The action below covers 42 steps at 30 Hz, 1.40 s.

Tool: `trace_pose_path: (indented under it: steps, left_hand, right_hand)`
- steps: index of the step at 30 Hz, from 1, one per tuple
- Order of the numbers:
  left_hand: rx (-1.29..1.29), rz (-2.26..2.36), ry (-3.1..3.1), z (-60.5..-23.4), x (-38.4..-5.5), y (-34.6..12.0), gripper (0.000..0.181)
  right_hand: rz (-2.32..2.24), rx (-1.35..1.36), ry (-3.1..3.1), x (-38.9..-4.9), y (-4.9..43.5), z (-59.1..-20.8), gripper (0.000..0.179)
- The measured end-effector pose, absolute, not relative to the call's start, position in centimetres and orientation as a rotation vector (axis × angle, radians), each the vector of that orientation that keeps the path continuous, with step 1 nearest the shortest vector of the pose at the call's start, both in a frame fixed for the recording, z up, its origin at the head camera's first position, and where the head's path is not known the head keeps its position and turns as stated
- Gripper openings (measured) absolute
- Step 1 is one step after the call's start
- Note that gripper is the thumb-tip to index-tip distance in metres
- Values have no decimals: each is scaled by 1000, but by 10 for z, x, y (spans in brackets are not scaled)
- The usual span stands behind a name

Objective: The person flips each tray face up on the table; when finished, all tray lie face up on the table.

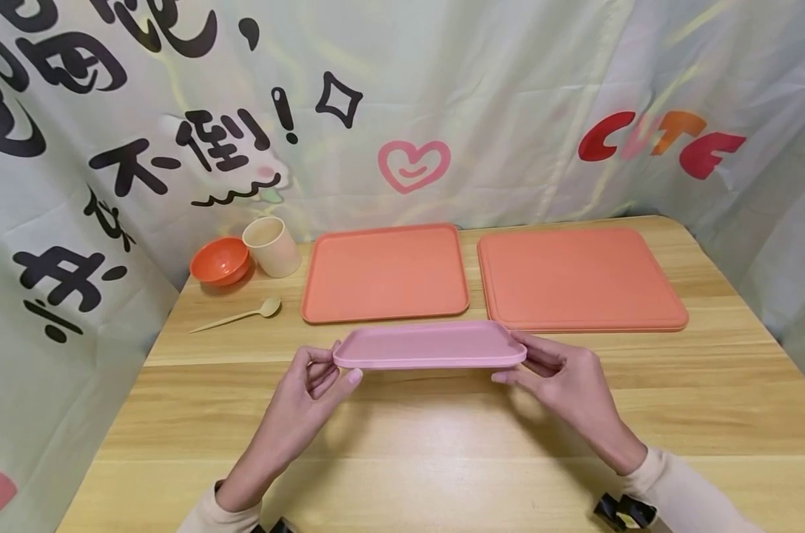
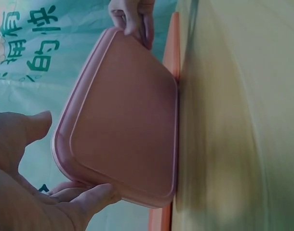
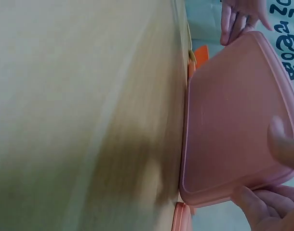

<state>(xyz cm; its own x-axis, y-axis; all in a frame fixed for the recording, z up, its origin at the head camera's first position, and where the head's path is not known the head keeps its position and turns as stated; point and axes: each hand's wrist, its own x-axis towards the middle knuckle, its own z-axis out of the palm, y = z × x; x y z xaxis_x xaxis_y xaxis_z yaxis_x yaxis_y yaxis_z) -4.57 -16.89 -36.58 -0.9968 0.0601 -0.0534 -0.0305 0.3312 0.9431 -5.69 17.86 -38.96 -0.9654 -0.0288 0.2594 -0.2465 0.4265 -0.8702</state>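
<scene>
The left hand [image 1: 309, 396] and right hand [image 1: 569, 381] grip opposite short ends of a pink, rectangular, shallow-rimmed tray [image 1: 429, 345], long axis left-to-right, near edge raised, underside towards the person, above the wood-grained table [image 1: 409, 466].

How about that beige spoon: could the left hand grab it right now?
Probably not immediately: the left hand is helping hold up the pink tray, so it would likely need to let go first. Otherwise, nothing appears to block its way to the spoon.
</scene>
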Motion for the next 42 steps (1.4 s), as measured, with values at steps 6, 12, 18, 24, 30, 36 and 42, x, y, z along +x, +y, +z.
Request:
trace_pose_path:
  steps: [6, 12, 18, 24, 30, 36, 42]
  left_hand:
    - [62, 1821, 2458, -372, -47, -172, 41]
    - [131, 1867, 2404, -378, -45, -175, 41]
    - [181, 1790, 2421, -382, -42, -182, 45]
    - [194, 1573, 2572, -388, -38, -187, 49]
    - [238, 1349, 2776, -396, -35, -185, 54]
    - [301, 1126, 2915, -402, -33, -183, 56]
    - [341, 1013, 2953, -404, -32, -180, 56]
  right_hand:
    - [1669, 205, -2524, -48, 178, -390, 65]
    - [1822, 205, -2514, -42, 176, -394, 69]
    - [1804, 248, -2557, -38, 174, -401, 74]
    - [1515, 325, -2690, -36, 171, -408, 79]
    - [1251, 370, -2784, -35, 168, -414, 81]
    - [1147, 406, -2815, -33, 166, -417, 79]
    - [1034, 444, -2849, -32, 166, -417, 70]
